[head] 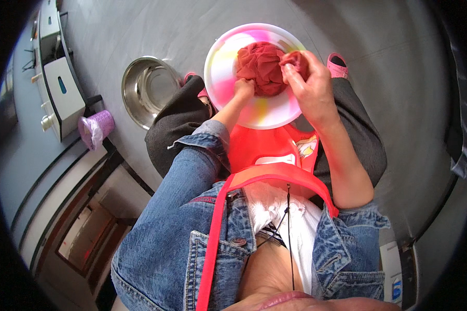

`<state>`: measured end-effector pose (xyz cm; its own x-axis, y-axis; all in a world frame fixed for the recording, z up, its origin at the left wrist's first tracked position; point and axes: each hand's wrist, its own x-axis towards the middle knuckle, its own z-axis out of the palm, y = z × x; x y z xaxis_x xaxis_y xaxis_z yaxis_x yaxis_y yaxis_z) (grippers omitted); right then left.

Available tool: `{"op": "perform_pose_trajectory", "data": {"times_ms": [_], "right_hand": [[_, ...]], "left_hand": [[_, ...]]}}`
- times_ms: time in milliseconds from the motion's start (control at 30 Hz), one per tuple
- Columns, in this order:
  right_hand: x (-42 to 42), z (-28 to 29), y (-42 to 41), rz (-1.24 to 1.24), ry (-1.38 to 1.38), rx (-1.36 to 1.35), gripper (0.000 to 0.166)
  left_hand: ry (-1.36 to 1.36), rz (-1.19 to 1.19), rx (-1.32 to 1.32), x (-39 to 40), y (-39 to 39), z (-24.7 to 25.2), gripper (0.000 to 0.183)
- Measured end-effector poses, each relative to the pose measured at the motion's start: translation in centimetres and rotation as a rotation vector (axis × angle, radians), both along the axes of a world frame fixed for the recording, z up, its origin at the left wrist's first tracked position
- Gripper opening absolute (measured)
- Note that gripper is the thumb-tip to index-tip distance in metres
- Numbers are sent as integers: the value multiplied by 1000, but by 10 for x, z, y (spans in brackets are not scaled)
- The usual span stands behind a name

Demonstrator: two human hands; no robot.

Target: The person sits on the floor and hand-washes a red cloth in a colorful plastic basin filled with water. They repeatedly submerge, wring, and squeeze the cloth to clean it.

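Observation:
A wet-looking red cloth (261,67) lies bunched up in a white, pink and yellow plastic basin (253,112) in front of me. My left hand (244,90) is at the lower left of the cloth, its fingers closed on the fabric's edge. On the right side my right hand (309,83) is raised over the basin's rim and grips a gathered part of the same cloth between thumb and fingers. What lies beneath the cloth is hidden.
A stainless steel basin (155,87) stands on the grey floor (186,27) to the left, by my leg. Farther left are a purple lined wastebasket (106,122) and a white drawer unit (64,91). My pink shoes (337,70) flank the plastic basin.

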<state>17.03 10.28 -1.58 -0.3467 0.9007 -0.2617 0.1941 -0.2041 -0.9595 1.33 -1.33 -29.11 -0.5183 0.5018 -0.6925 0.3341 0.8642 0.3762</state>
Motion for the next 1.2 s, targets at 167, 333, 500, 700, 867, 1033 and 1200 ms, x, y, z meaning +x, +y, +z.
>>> {"op": "perform_pose_trajectory", "data": {"times_ms": [167, 333, 500, 700, 867, 1033, 1200], "right_hand": [[0, -2, 6, -23, -159, 26, 17], [-4, 8, 13, -73, -159, 5, 22], [-11, -16, 13, 34, -266, 111, 18], [-12, -31, 7, 127, -158, 30, 26], [-8, -19, 9, 151, -68, 114, 35], [-13, -24, -6, 388, -188, 197, 43], [-27, -37, -12, 300, -241, 303, 36]], "left_hand": [[-16, 209, 372, -15, 12, 53, 32], [-217, 97, 582, -13, 29, 142, 28], [-492, 8, 745, -3, 30, 250, 21], [-719, -35, 855, -13, 46, 317, 17], [-960, 286, 854, -20, 52, 288, 12], [-1082, 297, 843, -32, 66, 268, 10], [-770, -111, 779, -25, 67, 271, 20]]}}
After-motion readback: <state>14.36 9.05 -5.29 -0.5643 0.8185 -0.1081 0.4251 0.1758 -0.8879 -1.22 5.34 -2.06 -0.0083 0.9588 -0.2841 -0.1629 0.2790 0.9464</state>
